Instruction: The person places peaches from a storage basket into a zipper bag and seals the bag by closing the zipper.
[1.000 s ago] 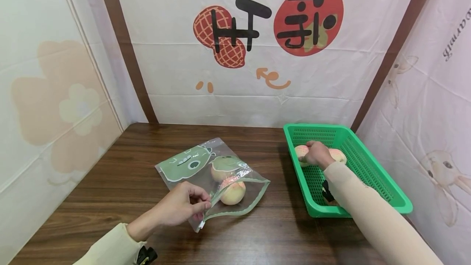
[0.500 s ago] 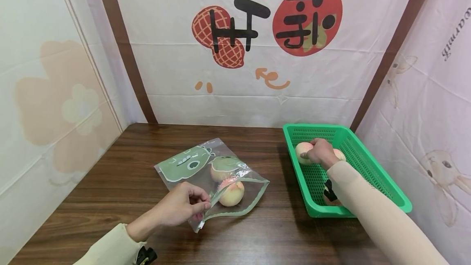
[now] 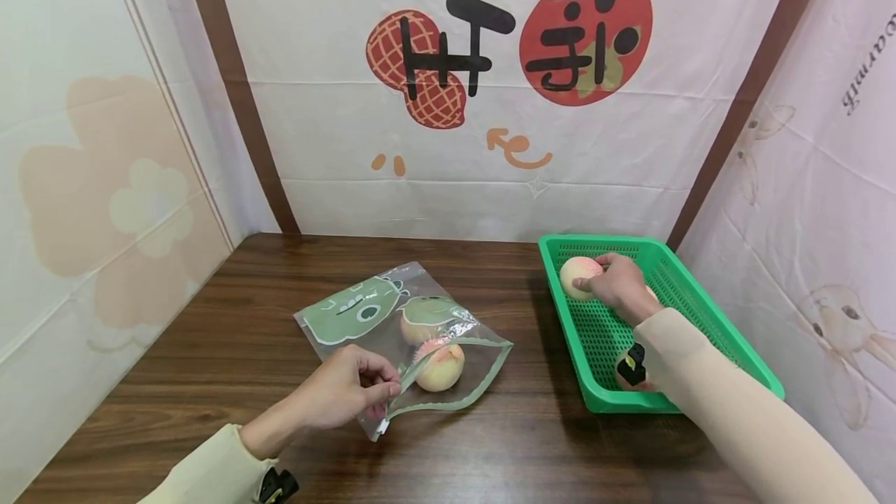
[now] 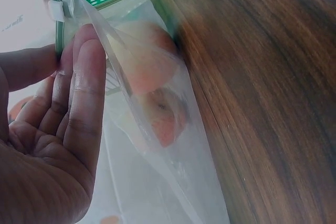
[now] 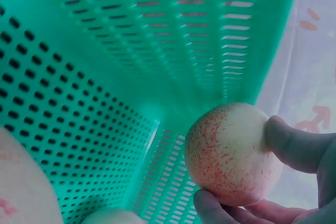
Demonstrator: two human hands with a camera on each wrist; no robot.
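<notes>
My left hand [image 3: 353, 387] pinches the open edge of a clear zip bag [image 3: 483, 364] with a green cartoon print, lying on the table. Inside the bag sit two peaches, the nearer peach [image 3: 441, 368] plainly seen and the farther one [image 3: 418, 331] partly behind the print. The left wrist view shows thumb and fingertips on the bag's zip edge. Over at the green basket [image 3: 728, 333], my right hand [image 3: 621, 286] grips a pale pink-speckled peach [image 5: 231, 153] between thumb and fingers, near the basket's far left corner.
Another peach [image 3: 630, 370] lies at the basket's near end, partly behind the right wrist. One more peach [image 3: 651, 292] is mostly hidden by the right hand. A white printed curtain [image 3: 448, 201] hangs behind the wooden table [image 3: 210, 348].
My right hand has lifted slightly and shifted a little right, with the peach now in its grip and raised from where it lay. The left hand and the bag have stayed put.
</notes>
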